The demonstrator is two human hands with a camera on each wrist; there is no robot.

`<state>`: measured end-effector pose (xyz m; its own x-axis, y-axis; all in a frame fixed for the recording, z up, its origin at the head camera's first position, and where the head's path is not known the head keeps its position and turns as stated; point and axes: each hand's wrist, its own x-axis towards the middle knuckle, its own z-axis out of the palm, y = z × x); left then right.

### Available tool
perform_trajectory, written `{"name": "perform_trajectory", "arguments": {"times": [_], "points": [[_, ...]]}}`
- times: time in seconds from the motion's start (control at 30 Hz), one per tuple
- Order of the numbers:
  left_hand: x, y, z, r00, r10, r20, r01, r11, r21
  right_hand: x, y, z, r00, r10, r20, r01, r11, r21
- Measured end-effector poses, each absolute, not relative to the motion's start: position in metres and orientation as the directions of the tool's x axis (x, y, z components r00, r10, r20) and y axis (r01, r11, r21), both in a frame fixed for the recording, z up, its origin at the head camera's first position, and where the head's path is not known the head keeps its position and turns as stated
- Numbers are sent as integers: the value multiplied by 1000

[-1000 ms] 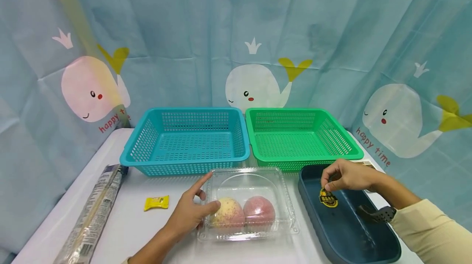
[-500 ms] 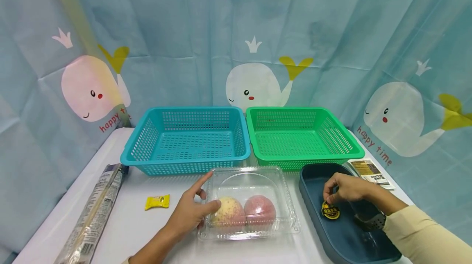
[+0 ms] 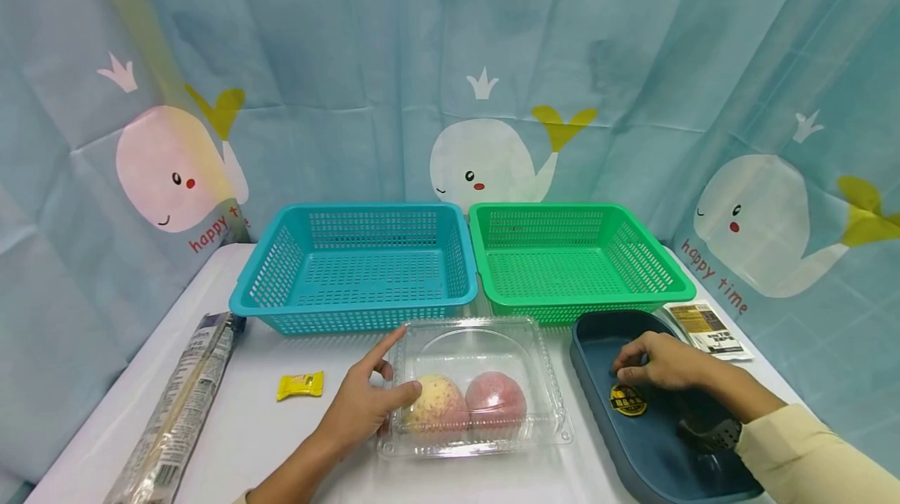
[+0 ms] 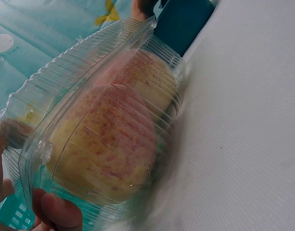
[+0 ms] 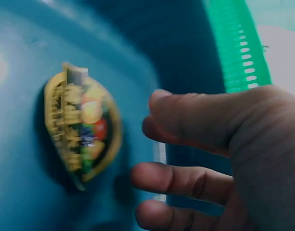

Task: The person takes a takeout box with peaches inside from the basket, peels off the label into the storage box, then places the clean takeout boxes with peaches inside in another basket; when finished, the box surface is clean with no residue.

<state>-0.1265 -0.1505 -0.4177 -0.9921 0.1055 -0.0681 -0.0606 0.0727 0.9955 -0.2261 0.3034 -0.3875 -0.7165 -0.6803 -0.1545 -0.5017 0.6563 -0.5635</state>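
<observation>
My left hand [image 3: 357,409] grips the left side of a clear plastic clamshell box [image 3: 474,348], thumb and fingers at its edge. The box stands closed on the table with two round, peach-like fruits inside, a yellow-pink one [image 3: 436,404] and a pink one [image 3: 496,402]. A black-and-gold round sticker label [image 5: 92,127] lies partly curled on the floor of the dark blue tub [image 3: 661,461]. Just above the tub floor hovers my right hand [image 3: 662,362], its fingertips apart from the label in the right wrist view, holding nothing that I can see.
Behind stand a blue basket [image 3: 351,315] and a green basket [image 3: 591,305], side by side. A small yellow packet [image 3: 300,385] and a long wrapped package [image 3: 184,402] lie to the left. A flat printed packet [image 3: 708,330] lies beyond the tub.
The right hand has let go of the sticker label, which now rests on the tub floor. The left hand and the clamshell box have stayed in place.
</observation>
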Motion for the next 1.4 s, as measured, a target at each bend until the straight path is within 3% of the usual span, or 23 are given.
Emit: {"name": "perform_trajectory", "arguments": {"times": [0.37, 0.53, 0.7, 0.83, 1.4], "points": [[-127, -150, -419, -992, 98, -73, -67, 68, 995, -210, 302, -336, -778, -628, 9, -524, 641, -561], [-127, -151, -420, -992, 96, -78, -72, 62, 995, -207, 300, -321, -835, -538, 117, -517, 692, -504], [-127, -150, -420, -994, 89, -71, -64, 77, 995, -210, 301, -310, -855, -445, 268, -519, 738, -432], [-127, -150, -421, -993, 89, -73, -65, 83, 994, -217, 304, -301, -866, -387, 316, -491, 773, -402], [-127, -152, -414, -989, 116, -88, -74, 123, 990, -253, 335, -306, -935, -276, 223, -343, 867, -361]]}}
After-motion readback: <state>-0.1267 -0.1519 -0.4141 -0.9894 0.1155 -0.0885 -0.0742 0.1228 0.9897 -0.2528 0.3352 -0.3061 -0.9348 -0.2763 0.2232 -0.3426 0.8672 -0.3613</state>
